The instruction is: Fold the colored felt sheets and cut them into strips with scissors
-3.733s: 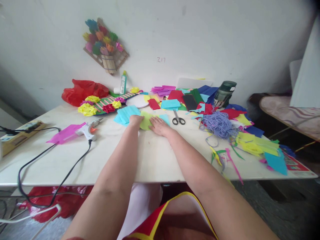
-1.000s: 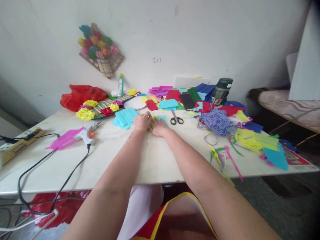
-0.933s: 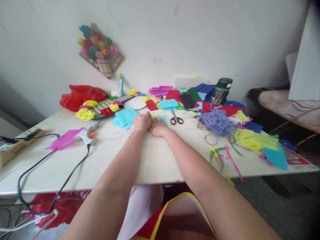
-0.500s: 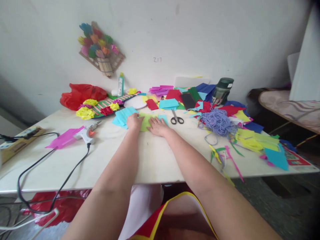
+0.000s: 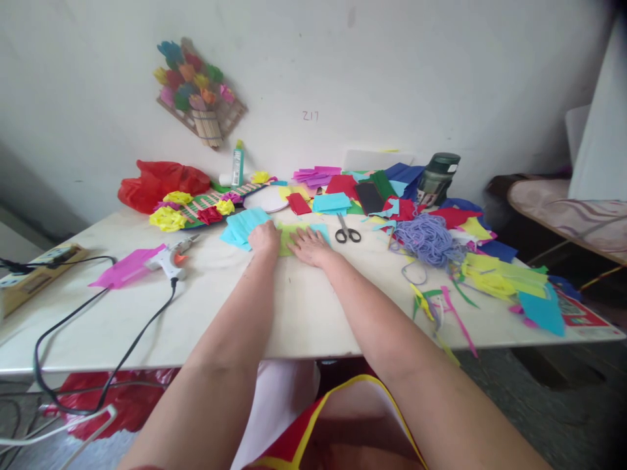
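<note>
A yellow-green sheet of crepe paper (image 5: 289,243) lies flat on the table under both my hands. My left hand (image 5: 264,237) is curled at the sheet's left edge, its fingertips partly hidden, beside the folded light blue crepe paper (image 5: 240,228). Flat on the sheet's right part rests my right hand (image 5: 309,247), fingers spread. A bit of light blue paper (image 5: 322,231) shows beyond that hand. Black-handled scissors (image 5: 347,232) lie just to the right, blades pointing away from me.
At left are a glue gun (image 5: 167,260) with its cord, a pink paper piece (image 5: 127,269) and a power strip (image 5: 42,274). Behind stand a paper-flower craft (image 5: 200,210) and a glue bottle (image 5: 238,164). Purple yarn (image 5: 426,238), paper scraps and a dark jar (image 5: 437,179) sit at right.
My left hand's thumb has drawn in from the green sheet, and the hand is more curled. My right hand stays almost in place.
</note>
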### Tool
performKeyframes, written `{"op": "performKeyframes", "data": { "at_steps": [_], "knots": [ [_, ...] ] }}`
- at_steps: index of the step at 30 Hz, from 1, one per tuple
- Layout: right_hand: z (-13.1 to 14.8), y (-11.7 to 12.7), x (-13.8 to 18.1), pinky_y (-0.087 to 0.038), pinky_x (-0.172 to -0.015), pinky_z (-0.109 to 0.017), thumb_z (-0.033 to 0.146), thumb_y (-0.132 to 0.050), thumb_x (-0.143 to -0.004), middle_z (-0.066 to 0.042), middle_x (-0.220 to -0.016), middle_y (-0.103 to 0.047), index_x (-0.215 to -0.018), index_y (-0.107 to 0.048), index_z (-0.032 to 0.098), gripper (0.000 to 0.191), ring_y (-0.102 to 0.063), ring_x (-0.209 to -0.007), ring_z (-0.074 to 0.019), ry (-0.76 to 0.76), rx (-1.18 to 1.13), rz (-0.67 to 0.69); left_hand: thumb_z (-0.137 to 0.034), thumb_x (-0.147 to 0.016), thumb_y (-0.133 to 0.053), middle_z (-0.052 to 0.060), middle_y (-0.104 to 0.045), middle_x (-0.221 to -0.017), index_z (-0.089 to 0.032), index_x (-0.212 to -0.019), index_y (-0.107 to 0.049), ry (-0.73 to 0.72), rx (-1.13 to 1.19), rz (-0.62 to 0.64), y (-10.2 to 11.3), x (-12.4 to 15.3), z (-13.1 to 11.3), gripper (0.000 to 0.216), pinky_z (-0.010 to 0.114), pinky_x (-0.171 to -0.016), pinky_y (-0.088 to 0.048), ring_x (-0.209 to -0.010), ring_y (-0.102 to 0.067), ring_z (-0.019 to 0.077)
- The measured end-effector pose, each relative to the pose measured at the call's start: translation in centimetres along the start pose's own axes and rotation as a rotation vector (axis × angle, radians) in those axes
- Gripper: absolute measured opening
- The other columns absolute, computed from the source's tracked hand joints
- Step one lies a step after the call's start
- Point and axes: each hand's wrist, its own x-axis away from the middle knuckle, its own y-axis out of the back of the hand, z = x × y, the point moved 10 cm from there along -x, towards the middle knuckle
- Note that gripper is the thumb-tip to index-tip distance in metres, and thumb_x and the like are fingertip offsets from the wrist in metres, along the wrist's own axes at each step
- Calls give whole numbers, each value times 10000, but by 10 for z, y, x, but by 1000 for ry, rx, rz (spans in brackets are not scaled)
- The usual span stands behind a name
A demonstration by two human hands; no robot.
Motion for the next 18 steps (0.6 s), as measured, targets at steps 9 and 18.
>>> {"op": "performKeyframes", "data": {
  "at_steps": [9, 18],
  "knots": [
    [-6, 2, -1, -19, -1111, -475, 450, -157, -916, 9, -1538, -96, -1458, -213, 217, 592, -22, -1403, -273, -53, 24, -38, -367, -807, -526, 178, -647, -972, -183, -965, -635, 1, 4, -2, 0, 1, -1, 266, 402, -759, -445, -962, -594, 335],
    [-8, 2, 0, -15, -1113, -477, 445, -184, -913, 2, -1540, -81, -1458, -211, 217, 591, -13, -1403, -274, -71, 22, -35, -474, -796, -513, 190, -644, -991, -171, -956, -641, 23, 33, 9, -1, -2, 2, 366, 416, -780, -442, -978, -589, 346]
  ]
}}
